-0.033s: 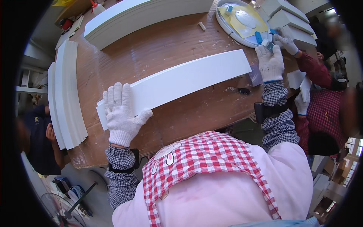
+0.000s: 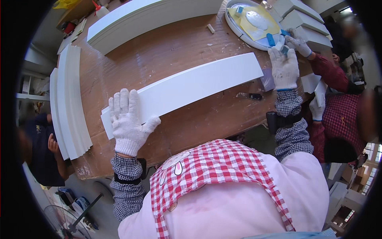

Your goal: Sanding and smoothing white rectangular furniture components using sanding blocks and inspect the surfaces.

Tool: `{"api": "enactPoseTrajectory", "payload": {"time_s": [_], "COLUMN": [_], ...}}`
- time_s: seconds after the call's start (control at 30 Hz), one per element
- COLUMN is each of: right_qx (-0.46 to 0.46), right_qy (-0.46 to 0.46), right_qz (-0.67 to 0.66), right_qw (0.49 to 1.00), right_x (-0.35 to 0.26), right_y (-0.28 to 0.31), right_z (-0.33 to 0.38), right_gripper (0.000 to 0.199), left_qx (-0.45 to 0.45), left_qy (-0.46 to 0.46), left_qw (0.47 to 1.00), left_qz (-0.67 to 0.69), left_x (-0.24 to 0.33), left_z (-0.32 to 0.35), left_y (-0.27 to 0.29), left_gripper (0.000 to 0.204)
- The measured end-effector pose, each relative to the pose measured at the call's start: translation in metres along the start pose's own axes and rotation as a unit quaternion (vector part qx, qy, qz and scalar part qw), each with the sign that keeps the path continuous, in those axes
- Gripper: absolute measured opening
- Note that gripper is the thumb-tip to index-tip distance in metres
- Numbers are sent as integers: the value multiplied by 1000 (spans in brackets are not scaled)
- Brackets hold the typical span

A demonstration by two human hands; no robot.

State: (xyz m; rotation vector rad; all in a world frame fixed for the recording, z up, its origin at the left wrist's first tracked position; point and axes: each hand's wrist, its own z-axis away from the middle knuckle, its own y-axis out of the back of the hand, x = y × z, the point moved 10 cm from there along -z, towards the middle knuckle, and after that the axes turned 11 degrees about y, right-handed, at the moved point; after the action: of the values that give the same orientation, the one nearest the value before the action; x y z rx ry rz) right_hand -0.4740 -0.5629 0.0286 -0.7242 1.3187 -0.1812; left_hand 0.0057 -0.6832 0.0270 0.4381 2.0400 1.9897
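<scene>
I see the long white board lying flat on the brown desk, running from lower left up to the right, its length slightly bowed by the lens. My left hand, in a white knit glove, lies palm down on the near left end of that board, the fingers spread and straight, so this grip is released and only presses on the surface; the thumb points right along the board's lower edge. The board's far right end stops just beside my right hand, which is also gloved and sits at the desk's right edge with its fingers reaching up to a small blue piece at the rim of a round white tray; the fingers curl there, but I cannot tell whether they actually pinch the piece or just touch it. A yellow sheet lies in the tray. Another person's gloved hand, on a red sleeve, touches the same rim from the right. A thick stack of white boards lies across the far side of the desk, and more curved white boards stand along its left edge.
</scene>
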Motion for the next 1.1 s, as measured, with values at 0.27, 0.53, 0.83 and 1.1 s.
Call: {"api": "enactPoseTrajectory", "payload": {"time_s": [0.27, 0.53, 0.83, 1.1], "right_qx": [-454, -102, -397, -187], "right_qy": [-300, -178, -238, -184], "right_qz": [-8, -105, -98, -62], "right_qw": [839, 973, 881, 963], "right_x": [127, 38, 45, 11], "right_y": [-110, 12, -51, 54], "right_z": [213, 13, 130, 9], "right_gripper": [32, 26, 41, 41], "left_qx": [-17, 18, 9, -32], "left_qy": [-98, -98, -95, -33], "left_qw": [991, 991, 992, 999], "left_qz": [86, 85, 86, 25], "left_x": [81, 79, 80, 16], "left_z": [-19, -16, -16, -8], "left_y": [8, 15, 15, 17], "left_gripper": [87, 87, 87, 91]}}
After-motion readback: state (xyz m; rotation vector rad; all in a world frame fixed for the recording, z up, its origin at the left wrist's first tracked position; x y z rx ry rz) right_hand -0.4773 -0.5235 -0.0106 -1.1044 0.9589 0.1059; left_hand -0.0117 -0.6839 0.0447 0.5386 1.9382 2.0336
